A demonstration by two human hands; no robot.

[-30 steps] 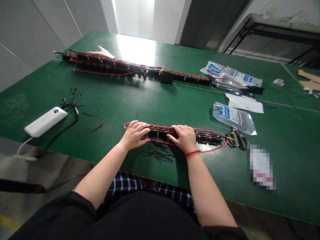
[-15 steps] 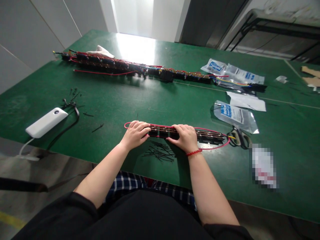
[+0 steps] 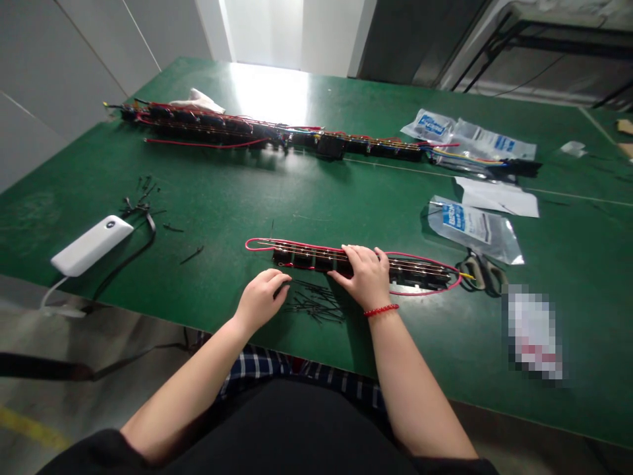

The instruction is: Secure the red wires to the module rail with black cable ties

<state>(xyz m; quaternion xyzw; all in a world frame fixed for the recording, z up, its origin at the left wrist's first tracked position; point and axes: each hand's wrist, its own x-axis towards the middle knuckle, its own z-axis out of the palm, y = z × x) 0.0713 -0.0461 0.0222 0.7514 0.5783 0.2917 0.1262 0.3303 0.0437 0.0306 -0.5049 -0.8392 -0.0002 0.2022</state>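
Presses the right hand [image 3: 364, 277], palm down, fingers together, onto the wired strip [image 3: 418, 269]. Lies flat on the tabletop [image 3: 222, 191], long axis left to right beneath that hand, ends pointing out either side. Curls the left hand [image 3: 260, 298] beside the black ties [image 3: 316, 305] just right of it; cannot tell whether pinching one.

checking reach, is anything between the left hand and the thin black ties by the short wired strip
Nothing visible stands between them. The left hand lies on the green table with its fingertips at the left edge of the thin black ties. The right hand rests on the short wired strip just beyond it.
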